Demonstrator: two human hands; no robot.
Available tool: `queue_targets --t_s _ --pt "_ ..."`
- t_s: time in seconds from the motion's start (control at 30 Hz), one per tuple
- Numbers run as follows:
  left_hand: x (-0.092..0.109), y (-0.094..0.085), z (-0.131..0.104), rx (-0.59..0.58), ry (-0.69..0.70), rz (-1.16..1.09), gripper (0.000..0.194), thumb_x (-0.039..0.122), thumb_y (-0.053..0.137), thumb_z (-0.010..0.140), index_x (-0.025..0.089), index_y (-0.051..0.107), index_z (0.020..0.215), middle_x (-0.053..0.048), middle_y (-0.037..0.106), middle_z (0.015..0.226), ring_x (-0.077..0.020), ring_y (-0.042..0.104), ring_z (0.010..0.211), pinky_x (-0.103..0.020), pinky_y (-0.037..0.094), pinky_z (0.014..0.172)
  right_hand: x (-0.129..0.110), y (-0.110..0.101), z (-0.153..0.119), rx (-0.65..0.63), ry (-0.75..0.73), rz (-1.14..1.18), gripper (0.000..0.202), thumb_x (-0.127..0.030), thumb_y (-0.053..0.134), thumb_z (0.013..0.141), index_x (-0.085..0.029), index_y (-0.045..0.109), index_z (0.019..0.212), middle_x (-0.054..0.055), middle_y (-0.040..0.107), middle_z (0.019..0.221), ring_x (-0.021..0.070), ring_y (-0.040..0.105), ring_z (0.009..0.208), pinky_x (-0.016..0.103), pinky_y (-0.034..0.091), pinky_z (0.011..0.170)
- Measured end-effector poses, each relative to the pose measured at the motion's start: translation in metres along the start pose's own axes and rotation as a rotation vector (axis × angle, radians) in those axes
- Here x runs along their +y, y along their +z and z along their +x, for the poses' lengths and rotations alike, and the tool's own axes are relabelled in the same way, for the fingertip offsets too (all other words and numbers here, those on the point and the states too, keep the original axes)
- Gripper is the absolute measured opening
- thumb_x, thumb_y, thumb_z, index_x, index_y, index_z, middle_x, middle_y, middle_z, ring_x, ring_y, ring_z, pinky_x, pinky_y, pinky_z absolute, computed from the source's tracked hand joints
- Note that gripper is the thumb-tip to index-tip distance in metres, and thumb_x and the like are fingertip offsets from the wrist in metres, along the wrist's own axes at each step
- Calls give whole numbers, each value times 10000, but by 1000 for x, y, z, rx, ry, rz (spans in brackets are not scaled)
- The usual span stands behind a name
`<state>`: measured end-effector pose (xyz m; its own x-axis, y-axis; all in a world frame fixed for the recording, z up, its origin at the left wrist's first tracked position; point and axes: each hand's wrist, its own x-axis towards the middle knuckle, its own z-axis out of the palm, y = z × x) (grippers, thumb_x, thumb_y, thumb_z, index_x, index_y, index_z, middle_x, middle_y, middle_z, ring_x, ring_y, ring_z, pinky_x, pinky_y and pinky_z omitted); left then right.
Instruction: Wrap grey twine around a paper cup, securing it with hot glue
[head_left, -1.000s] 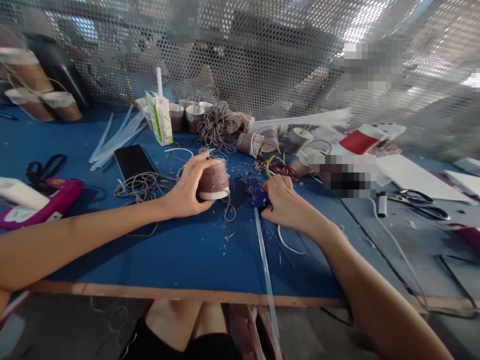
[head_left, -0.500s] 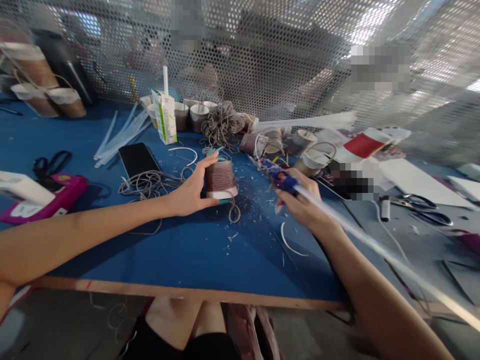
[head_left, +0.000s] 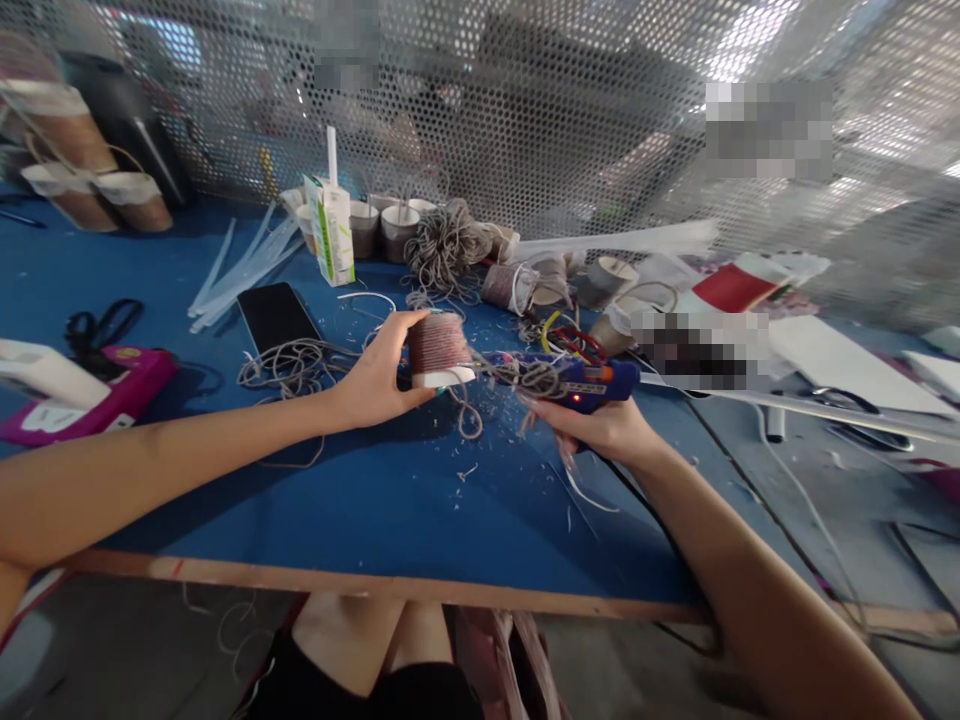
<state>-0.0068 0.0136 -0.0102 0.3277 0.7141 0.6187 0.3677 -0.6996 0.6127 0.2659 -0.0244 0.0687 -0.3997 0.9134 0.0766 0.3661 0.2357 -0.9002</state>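
The phone (head_left: 276,318) lies left of the held cup (head_left: 436,342), the glue gun (head_left: 611,385) right, the cord bundle (head_left: 448,250) behind.

Dimly lit, cool in tone; brightest beyond perforated screen (head_left: 480,120) behind glue gun (head_left: 611,388), with white glare high to right of glue gun; pricked by small red glow on glue gun's body; softly shadowed across blue tabletop (head_left: 420,520) nearer than glue gun, darker on floor (head_left: 622,680) below; moderately sharp around glue gun, smeared well to right of it; blurred behind screen; pixelated in blocks above and right of glue gun; stretched and leaning at frame edges.
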Motion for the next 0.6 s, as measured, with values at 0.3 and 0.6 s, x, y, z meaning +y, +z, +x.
queue_targets --t_s 0.3,0.6 --pt "3 0 0 7 20 17 823 496 752 781 187 361 1436 -201 475 1420 -366 508 1336 -556 470 1118 6 4 4 17 43 2 267 -321 772 725 -194 592 573 -39 511 374 86 420 254 219 366 239" --pt "2 1 0 18 41 12 802 444 765 773 203 370 1428 -181 491 1407 -343 519 1320 -531 482 1108 5 6 4 45 56 -35 219 -250 724 690 -209 555 555 -53 491 361 89 424 250 216 365 245"
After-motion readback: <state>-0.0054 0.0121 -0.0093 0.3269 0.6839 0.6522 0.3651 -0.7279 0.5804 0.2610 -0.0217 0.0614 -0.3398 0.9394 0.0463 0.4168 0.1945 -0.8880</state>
